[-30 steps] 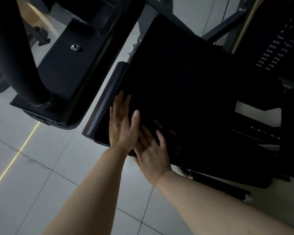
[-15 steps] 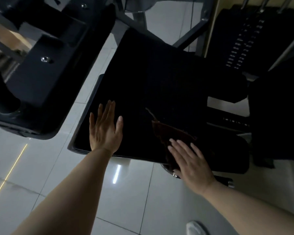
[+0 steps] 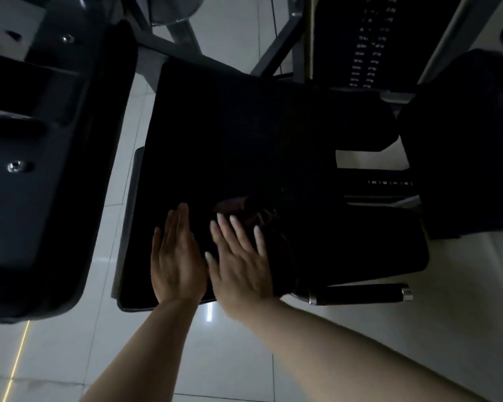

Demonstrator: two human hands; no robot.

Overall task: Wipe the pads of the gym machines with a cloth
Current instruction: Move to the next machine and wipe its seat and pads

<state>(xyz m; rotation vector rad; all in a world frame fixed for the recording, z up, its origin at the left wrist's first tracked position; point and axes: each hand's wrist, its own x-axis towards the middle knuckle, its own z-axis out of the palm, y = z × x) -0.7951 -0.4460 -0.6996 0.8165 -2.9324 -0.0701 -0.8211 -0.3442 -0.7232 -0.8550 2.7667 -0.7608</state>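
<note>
Two hands lay flat on one black seat pad (image 3: 244, 146), side by side at its near edge. The left hand (image 3: 176, 262) rested palm down with its fingers straight and held together, pointing away from the person. The right hand (image 3: 241, 265) lay just beside it, almost touching, fingers straight and slightly spread, and somewhat blurred. Both forearms reached up from the bottom of the view. One dark reddish cloth (image 3: 262, 224) sat crumpled on the pad under and just beyond the right fingertips, to the right of the left hand; the right hand pressed on it. Below the pad's right corner one black handle (image 3: 360, 294) with a metal cap stuck out sideways. White floor tiles (image 3: 230, 358) showed beneath. Farther off stood one weight stack (image 3: 369, 44) with numbered plates.
</note>
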